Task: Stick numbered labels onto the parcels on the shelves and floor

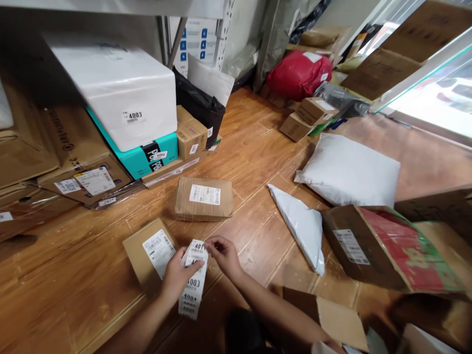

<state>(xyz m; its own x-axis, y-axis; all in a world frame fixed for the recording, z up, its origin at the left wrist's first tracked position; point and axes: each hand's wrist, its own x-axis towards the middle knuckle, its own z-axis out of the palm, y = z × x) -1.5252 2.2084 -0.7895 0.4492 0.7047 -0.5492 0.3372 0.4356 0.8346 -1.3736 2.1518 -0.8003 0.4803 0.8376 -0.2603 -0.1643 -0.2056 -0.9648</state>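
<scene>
Your forearms (273, 305) come in from the near edge and meet over the wooden floor (254, 231). Your left hand (177, 273) grips a strip of number labels (194, 282), thumb laid across its face; the printed numbers include 4003 and 4004. Your right hand (223, 253) has thumb and fingertips pinched on the strip's far right corner, by the label starting 401.

Just beyond your left hand, and partly hidden by it, sits a tan carton (138, 253) with a shipping label; a taped carton (204, 211) lies a little farther off.

To your right, a slim grey mailer (300, 228) points toward a plump white parcel (354, 172), with a red-and-green-panelled carton (387, 250) on the nearer side.

Far left, under the shelf (121, 7), a white box (118, 93) marked 4003 rests on a teal box (169, 143) marked 4004, near a black bag (201, 101). Far right, you have a red bundle (300, 73) close to the wall.
</scene>
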